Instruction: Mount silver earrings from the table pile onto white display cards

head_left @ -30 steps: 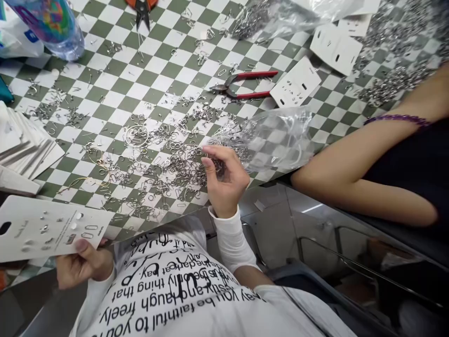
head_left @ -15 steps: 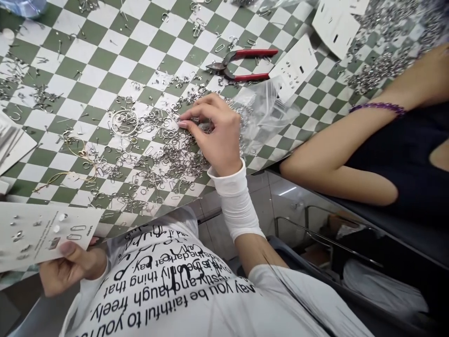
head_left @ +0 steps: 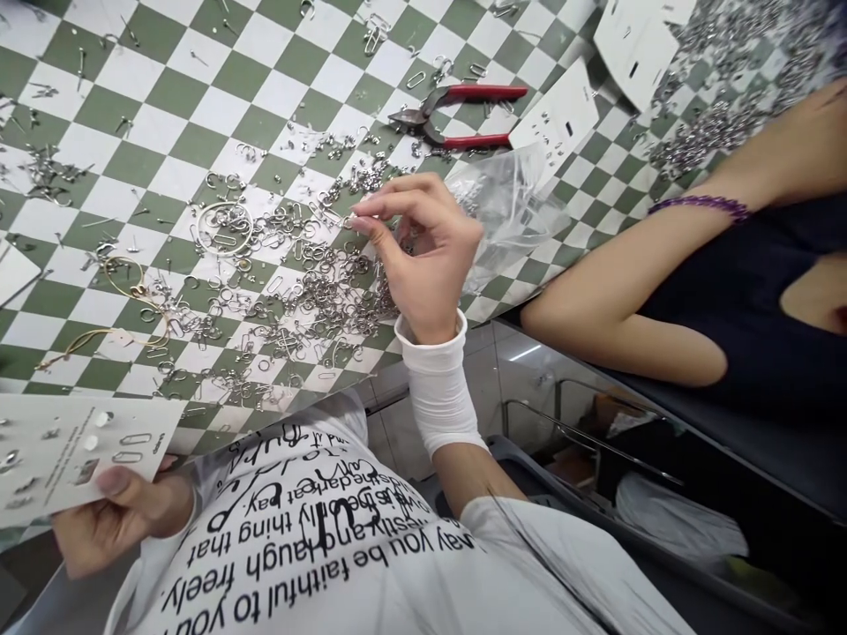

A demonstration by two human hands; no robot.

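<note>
My left hand (head_left: 123, 516) grips a white earring card (head_left: 72, 459) by its edge, thumb on top. The card bears several small studs and two long oval loops. Over the heap of small silver earrings and rings (head_left: 331, 291), my right hand (head_left: 430, 247) is closed in a pinch, thumb against index finger. Something tiny and silvery shows at those fingertips, too small to name. Left of the heap lie a large hoop (head_left: 225, 253) and a thin gold-coloured cord or wire (head_left: 149, 339).
Red-handled pliers (head_left: 456, 116) lie beyond my right hand, beside a clear plastic bag (head_left: 509, 212) and another earring card (head_left: 556, 119). Loose pins and studs dot the checked tablecloth (head_left: 218, 88). At the right, another person's arm (head_left: 635, 265) rests near a larger metal pile (head_left: 694, 132).
My right hand has risen slightly off the heap and shifted right, fingers still pinched. The left hand and its card sit a little lower and farther left as the view shifts.
</note>
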